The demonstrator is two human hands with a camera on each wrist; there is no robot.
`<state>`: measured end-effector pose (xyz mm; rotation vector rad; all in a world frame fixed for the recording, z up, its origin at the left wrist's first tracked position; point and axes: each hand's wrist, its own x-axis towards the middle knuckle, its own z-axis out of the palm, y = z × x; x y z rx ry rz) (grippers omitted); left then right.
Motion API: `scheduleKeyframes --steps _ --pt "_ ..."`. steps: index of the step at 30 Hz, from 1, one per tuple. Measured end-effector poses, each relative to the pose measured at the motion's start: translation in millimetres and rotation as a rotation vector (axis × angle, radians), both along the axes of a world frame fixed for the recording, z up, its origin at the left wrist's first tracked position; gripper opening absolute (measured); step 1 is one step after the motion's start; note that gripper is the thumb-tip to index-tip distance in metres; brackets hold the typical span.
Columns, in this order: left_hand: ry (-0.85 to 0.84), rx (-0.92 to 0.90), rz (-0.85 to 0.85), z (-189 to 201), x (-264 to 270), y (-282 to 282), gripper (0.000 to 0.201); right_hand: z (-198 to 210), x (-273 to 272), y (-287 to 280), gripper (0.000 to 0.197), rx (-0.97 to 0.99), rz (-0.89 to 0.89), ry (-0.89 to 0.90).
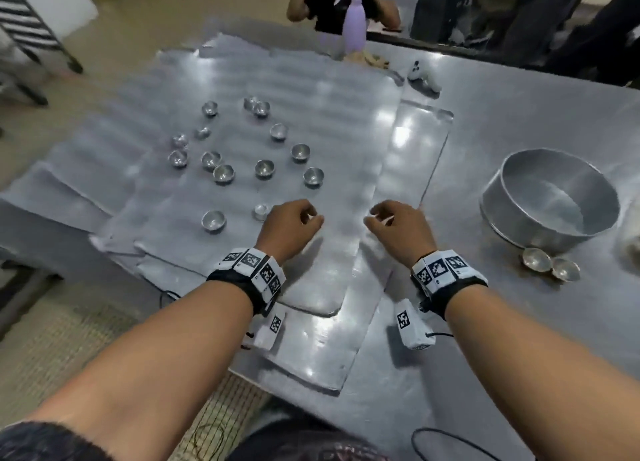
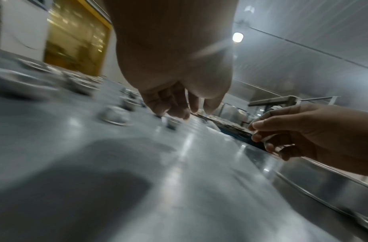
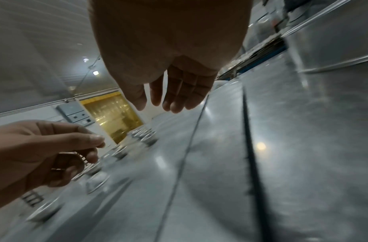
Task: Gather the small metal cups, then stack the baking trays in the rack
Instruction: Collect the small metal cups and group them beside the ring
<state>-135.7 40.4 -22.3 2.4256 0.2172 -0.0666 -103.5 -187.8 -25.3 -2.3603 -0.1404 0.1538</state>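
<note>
Both hands hover low over the baking trays (image 1: 311, 121), flat metal sheets overlapping on the steel counter (image 1: 519, 322). Left hand (image 1: 289, 227) hangs w/ fingers loosely curled, thumb near fingertips, holding nothing; right wrist view shows it from the side (image 3: 40, 150), same loose curl. Right hand (image 1: 398, 228) sits just beside it, apart, fingers relaxed & pointing down, nothing in it; own wrist view shows the fingers (image 3: 178, 91) nearly straight above the tray surface. Small metal cups (image 1: 265, 168) lie scattered across the top tray, approx fifteen, mostly upright, a few touching in pairs. Nearest cup (image 1: 260, 212) sits just left of the left hand's knuckles, not touching as far as the head view shows; another cup (image 1: 213, 221) stands further left. Two more cups (image 1: 550, 265) rest on the bare counter, touching each other, right at the foot of a round deep pan (image 1: 550, 208). The pan stands to the right of the trays, well apart from both hands. At the far counter edge stands a lilac spray bottle (image 1: 355, 24); a white controller (image 1: 420, 76) lies near it. A wire rack (image 1: 31, 35) stands on the floor at far left. Wrist views are motion-blurred.
</note>
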Motion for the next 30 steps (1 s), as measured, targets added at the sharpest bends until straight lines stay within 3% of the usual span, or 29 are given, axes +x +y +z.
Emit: scheduleKeyframes --steps 4,7,11,15,18,22,26,30 --pt "-0.001 0.038 0.177 -3.7 -15.5 76.2 0.027 -5.7 4.4 78.1 0.026 -0.011 0.129 0.040" --pt "0.028 0.091 0.280 -10.6 -25.3 120.6 0.044 -13.1 8.1 126.2 0.035 -0.037 0.186 0.076" --pt "0.102 0.159 0.309 -21.2 -29.7 162.4 0.065 -25.1 13.5 174.0 0.054 -0.100 0.239 0.112" --pt "0.212 0.131 0.232 -30.4 -24.7 189.3 0.080 -33.3 16.8 204.3 0.066 -0.188 0.310 0.142" --pt "0.198 0.119 0.165 -34.1 -19.5 198.0 0.069 -38.9 15.8 219.1 0.066 -0.224 0.291 0.144" --pt "0.169 0.090 0.109 -34.0 -12.4 201.7 0.052 -39.8 15.6 229.5 0.043 -0.262 0.230 0.111" --pt "0.145 0.049 0.068 -34.7 -8.6 200.4 0.068 -39.5 20.8 231.1 0.028 -0.259 0.248 0.052" --pt "0.162 0.042 0.031 -34.0 -3.3 200.9 0.066 -41.7 22.3 227.7 0.046 -0.265 0.272 0.057"
